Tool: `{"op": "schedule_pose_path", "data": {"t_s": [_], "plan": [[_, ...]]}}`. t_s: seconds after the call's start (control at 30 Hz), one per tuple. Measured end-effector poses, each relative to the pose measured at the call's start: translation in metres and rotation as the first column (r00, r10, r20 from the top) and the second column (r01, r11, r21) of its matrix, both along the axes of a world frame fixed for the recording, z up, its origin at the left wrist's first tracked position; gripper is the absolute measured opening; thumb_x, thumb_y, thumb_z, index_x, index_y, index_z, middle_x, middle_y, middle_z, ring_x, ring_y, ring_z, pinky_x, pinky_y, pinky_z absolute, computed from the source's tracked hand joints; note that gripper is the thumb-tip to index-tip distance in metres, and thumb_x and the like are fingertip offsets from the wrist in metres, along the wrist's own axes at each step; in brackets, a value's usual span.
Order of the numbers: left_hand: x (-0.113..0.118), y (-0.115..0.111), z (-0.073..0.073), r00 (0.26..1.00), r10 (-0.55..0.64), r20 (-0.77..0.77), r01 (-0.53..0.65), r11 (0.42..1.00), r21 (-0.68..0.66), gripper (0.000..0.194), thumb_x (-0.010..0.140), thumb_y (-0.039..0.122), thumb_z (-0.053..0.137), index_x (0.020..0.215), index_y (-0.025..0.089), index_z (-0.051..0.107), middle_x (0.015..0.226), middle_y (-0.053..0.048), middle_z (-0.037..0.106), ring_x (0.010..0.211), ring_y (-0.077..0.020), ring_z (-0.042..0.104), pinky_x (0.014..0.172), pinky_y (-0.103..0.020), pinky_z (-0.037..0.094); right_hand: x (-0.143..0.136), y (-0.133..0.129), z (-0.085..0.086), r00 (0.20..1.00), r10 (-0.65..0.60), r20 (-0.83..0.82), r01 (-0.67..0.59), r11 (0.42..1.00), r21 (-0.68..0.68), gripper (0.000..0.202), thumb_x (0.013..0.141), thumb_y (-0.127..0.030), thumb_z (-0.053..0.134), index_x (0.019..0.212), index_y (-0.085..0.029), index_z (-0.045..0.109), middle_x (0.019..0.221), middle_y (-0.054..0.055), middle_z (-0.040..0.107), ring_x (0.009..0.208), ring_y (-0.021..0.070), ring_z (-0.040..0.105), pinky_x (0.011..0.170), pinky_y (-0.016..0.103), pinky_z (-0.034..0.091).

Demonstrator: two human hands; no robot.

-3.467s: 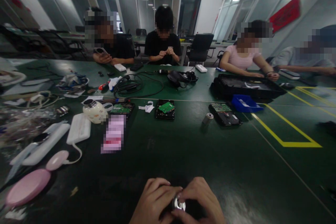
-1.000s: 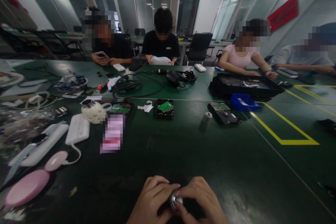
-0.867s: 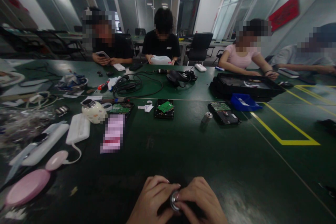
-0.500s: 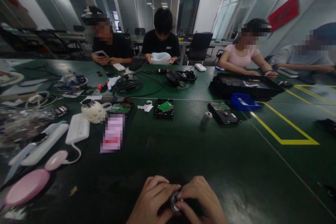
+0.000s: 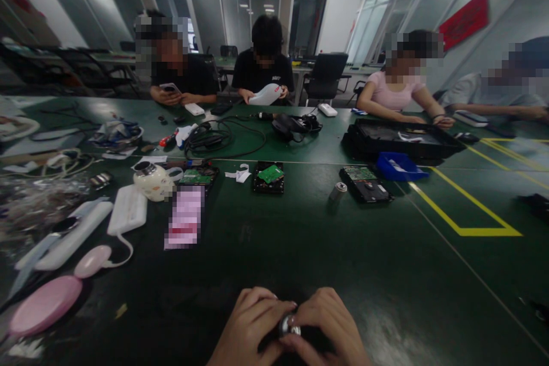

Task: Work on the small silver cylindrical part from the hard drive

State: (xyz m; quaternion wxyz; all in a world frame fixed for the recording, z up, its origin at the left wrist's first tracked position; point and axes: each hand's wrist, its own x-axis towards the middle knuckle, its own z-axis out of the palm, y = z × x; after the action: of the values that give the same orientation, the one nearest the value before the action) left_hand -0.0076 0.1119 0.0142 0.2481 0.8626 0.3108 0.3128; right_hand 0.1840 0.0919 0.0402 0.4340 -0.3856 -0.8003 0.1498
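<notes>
At the bottom middle, my left hand (image 5: 253, 323) curls its fingers around a small round metal part (image 5: 285, 325) with a shiny rim. The thumb and fingertips of my right hand (image 5: 328, 323) pinch at the open face of this part from the right. Its exact kind is unclear, and my fingers hide much of it. Beyond my hands, a silvery metal cylinder (image 5: 338, 192) stands on the green table (image 5: 266, 240). Hard drives with green circuit boards lie farther back, one in the middle (image 5: 268, 178) and one at the right (image 5: 366, 184).
On the left lie a pink oval case (image 5: 45, 306), a white power bank (image 5: 127, 210), a cream bottle (image 5: 153, 181) and a pink phone-like rectangle (image 5: 185, 217). A blue bin (image 5: 401, 167) sits before a black tray (image 5: 403, 140). Several people sit across the table.
My right fingertips have shifted slightly on the small metal part, which shows a different side. Across the table, a person has tilted the white curved object in their hands.
</notes>
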Motion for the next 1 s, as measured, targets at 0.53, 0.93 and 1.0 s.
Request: {"op": "schedule_pose_path", "data": {"t_s": [0.53, 0.93, 1.0], "plan": [[0.0001, -0.0004, -0.0016, 1.0, -0.009, 0.013, 0.009, 1.0, 0.005, 0.032, 0.09, 0.025, 0.059, 0.122, 0.018, 0.06, 0.096, -0.007, 0.073, 0.088, -0.0237, 0.064, 0.075, -0.035, 0.052, -0.0031, 0.0008, 0.0016, 1.0, -0.009, -0.001, 0.009, 0.997, 0.074, 0.005, 0.089, -0.024, 0.064, 0.09, -0.022, 0.06, 0.072, 0.001, 0.071, 0.062, 0.0153, 0.065, 0.058, 0.027, 0.048], [-0.0008, 0.0, -0.0034, 1.0, -0.005, 0.001, 0.005, 1.0, 0.015, 0.032, 0.089, 0.024, 0.062, 0.121, 0.018, 0.059, 0.099, -0.006, 0.073, 0.09, -0.0234, 0.063, 0.076, -0.035, 0.051, -0.0026, 0.0004, -0.0005, 1.0, 0.018, -0.008, -0.016, 0.991, 0.13, 0.004, 0.092, -0.021, 0.061, 0.092, -0.021, 0.057, 0.069, 0.001, 0.069, 0.058, 0.0154, 0.063, 0.057, 0.029, 0.047], [-0.0006, 0.0004, -0.0032, 1.0, -0.008, -0.001, 0.008, 1.0, 0.014, 0.033, 0.087, 0.02, 0.063, 0.12, 0.017, 0.06, 0.099, -0.006, 0.073, 0.089, -0.0239, 0.063, 0.076, -0.035, 0.051, -0.0012, -0.0001, 0.0002, 0.999, 0.038, -0.03, -0.035, 0.993, 0.116, 0.009, 0.089, -0.02, 0.063, 0.094, -0.021, 0.056, 0.071, 0.001, 0.069, 0.061, 0.0157, 0.063, 0.058, 0.029, 0.048]]}}
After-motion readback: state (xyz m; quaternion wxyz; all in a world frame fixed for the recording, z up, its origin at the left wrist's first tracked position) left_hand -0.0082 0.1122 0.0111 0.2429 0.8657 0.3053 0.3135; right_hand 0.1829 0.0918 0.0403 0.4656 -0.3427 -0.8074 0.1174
